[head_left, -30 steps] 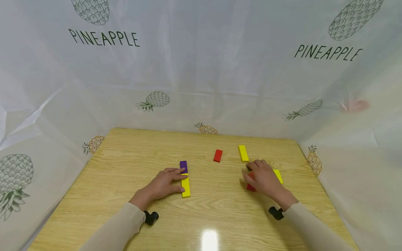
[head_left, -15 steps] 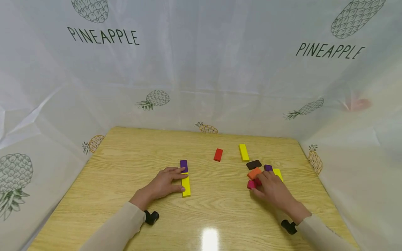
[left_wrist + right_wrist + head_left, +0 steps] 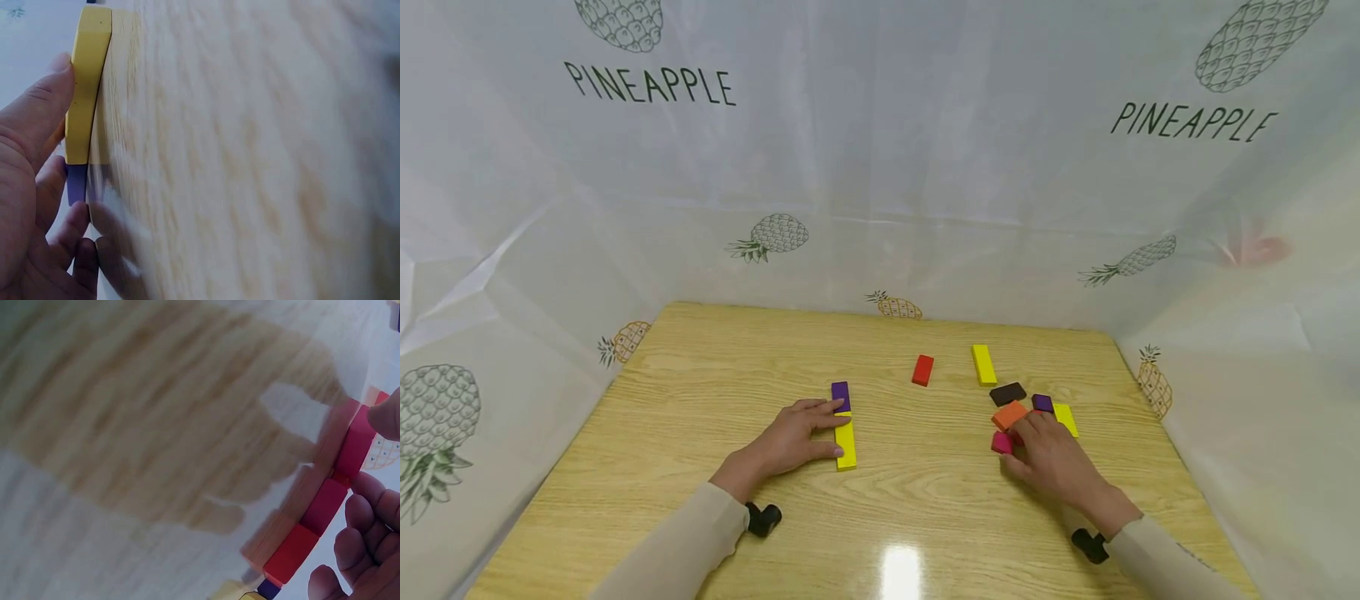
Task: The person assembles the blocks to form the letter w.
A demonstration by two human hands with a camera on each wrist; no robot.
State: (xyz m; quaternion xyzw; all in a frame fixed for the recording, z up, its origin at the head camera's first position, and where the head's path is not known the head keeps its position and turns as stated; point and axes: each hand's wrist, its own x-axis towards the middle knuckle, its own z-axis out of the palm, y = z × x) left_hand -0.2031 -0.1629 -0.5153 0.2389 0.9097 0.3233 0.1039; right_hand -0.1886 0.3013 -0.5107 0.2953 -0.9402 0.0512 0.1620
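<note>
Head view: the left grip, fingers relaxed and unclosed, rests on a purple block and a yellow block, end to end; the right grip bends loosely at a pink block; pale wooden table surrounds them, a white pineapple-print curtain beyond; left wrist view: wood grain fills the space beside the left grip; right wrist view: blurred tabletop beside the right grip; whether it has hold of the pink block, I cannot tell.

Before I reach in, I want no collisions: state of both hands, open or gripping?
Left hand: open, touching the purple block and adjoining yellow block.
Right hand: at the pink block; whether it grips cannot be told.
</note>
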